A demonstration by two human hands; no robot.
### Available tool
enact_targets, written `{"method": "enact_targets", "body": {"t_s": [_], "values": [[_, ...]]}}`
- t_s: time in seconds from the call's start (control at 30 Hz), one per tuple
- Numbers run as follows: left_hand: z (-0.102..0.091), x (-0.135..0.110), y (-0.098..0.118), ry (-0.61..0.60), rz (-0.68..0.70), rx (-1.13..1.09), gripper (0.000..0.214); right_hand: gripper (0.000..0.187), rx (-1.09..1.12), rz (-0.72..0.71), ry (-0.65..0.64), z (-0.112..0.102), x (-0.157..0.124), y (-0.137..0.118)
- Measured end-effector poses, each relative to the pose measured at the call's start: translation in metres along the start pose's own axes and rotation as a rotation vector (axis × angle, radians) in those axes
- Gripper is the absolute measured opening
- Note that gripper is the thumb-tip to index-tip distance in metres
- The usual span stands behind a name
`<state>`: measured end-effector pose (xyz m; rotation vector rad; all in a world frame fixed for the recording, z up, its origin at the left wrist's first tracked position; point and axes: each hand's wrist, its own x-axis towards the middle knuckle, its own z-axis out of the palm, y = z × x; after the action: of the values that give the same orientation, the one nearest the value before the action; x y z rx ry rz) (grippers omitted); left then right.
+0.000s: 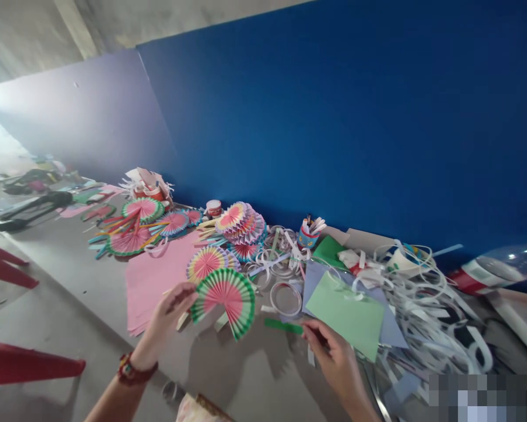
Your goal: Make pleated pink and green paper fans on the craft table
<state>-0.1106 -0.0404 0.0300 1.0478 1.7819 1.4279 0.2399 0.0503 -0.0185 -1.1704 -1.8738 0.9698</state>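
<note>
My left hand (169, 316) pinches the handle side of a pleated paper fan (225, 299), pink with green and white edging, held just above the grey table (87, 287). My right hand (331, 354) is closed on a narrow green paper strip (283, 325) that points left toward the fan. A light green paper sheet (349, 313) lies right behind that hand.
Several finished paper fans (241, 223) and pink paper sheets (157, 275) lie further back. Tape rolls (285, 298), a cup of sticks (309, 234), a tangle of white paper strips (425, 310) and a plastic bottle (500, 266) crowd the right. Red chair parts (21, 363) stand at left. A blue wall (355, 117) backs the table.
</note>
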Motion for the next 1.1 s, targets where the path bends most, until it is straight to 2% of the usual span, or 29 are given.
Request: {"method": "enact_targets", "body": {"t_s": [0.1,0.17,0.23,0.3,0.37,0.43,0.53,0.6,0.73,0.83,0.93,1.1], "values": [[-0.026,0.034,0.008,0.096,0.053,0.104,0.036,0.032,-0.004,0.004,-0.006,0.000,0.000,0.000],[-0.039,0.052,0.009,0.095,0.088,0.361,0.032,0.032,-0.011,0.013,0.004,-0.001,-0.001,0.000],[-0.045,0.063,0.009,0.171,0.136,0.468,0.035,0.032,-0.011,0.027,0.017,-0.001,-0.001,0.001],[-0.039,0.068,0.011,0.179,0.227,0.599,0.036,0.032,-0.008,0.036,0.021,0.000,0.000,0.002],[-0.020,0.070,0.021,0.048,0.349,0.626,0.031,0.032,-0.012,0.037,0.011,0.003,0.001,0.003],[0.012,0.072,0.039,-0.121,0.524,0.690,0.028,0.031,-0.017,0.033,-0.006,0.005,0.002,0.002],[0.074,0.081,0.070,-0.449,0.668,0.817,0.030,0.029,-0.029,0.032,-0.027,0.006,0.003,-0.001],[0.117,0.094,0.085,-0.631,0.652,0.969,0.031,0.027,-0.031,0.027,-0.025,0.005,0.003,-0.002],[0.187,0.129,0.086,-0.607,0.574,1.071,0.024,0.024,-0.014,0.018,0.026,0.001,0.003,-0.002],[0.219,0.150,0.077,-0.565,0.519,1.130,0.034,0.024,-0.032,0.015,0.054,-0.001,0.002,0.000],[0.231,0.163,0.073,-0.541,0.496,1.167,0.035,0.023,-0.049,-0.019,0.035,-0.002,0.002,-0.001],[0.228,0.165,0.070,-0.543,0.545,1.205,0.033,0.020,-0.086,-0.037,0.010,-0.006,0.002,-0.008]]}}
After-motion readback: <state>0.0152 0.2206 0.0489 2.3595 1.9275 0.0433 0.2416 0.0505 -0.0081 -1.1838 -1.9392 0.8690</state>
